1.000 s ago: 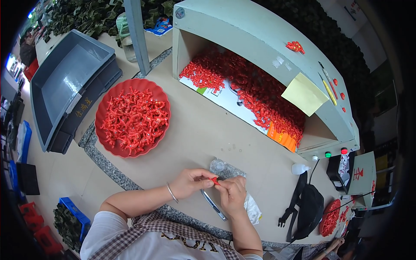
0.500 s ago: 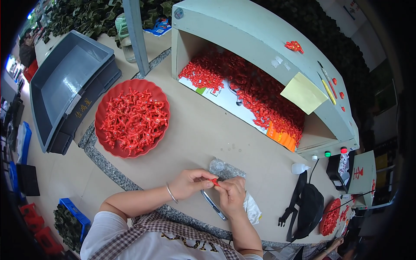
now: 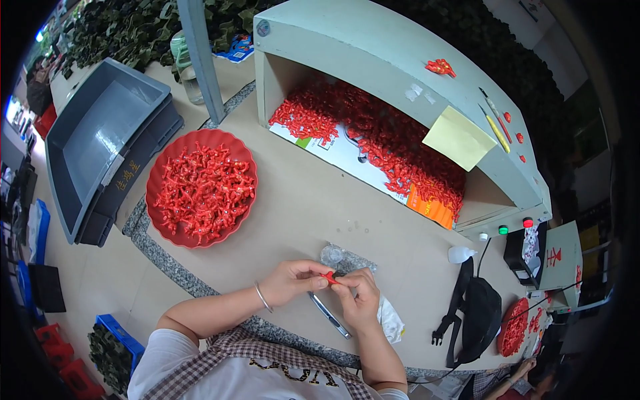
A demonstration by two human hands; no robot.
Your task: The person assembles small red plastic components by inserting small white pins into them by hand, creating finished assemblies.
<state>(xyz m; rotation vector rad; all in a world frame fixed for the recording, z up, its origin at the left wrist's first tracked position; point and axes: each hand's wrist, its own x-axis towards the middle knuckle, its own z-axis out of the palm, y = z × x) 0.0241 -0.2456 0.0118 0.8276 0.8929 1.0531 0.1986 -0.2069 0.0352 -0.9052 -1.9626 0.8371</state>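
Between the fingertips of both hands is one small red plastic-looking figure [image 3: 328,279], too small to make out in detail. My left hand [image 3: 297,280] pinches its left side, with a metal bangle on that wrist. My right hand [image 3: 359,298] pinches it from the right, thumb and forefinger closed. Just beyond the hands, a small clear round container [image 3: 332,254] stands on the table. A slim silver tool [image 3: 329,316] lies below the hands, and a white cloth or bag [image 3: 390,321] lies beside my right wrist.
A red scalloped bowl [image 3: 155,211] heaped with small red pieces stands left, beside stacked grey bins [image 3: 100,143]. Ahead, a pale green open-fronted box [image 3: 347,41] holds many more. To the right are a small white bottle [image 3: 461,254] and a black waist bag [image 3: 481,313].
The whole view has shifted slightly. Both hands still hold the red figure, which now shows a little more between the fingertips; the right fingers have moved slightly.
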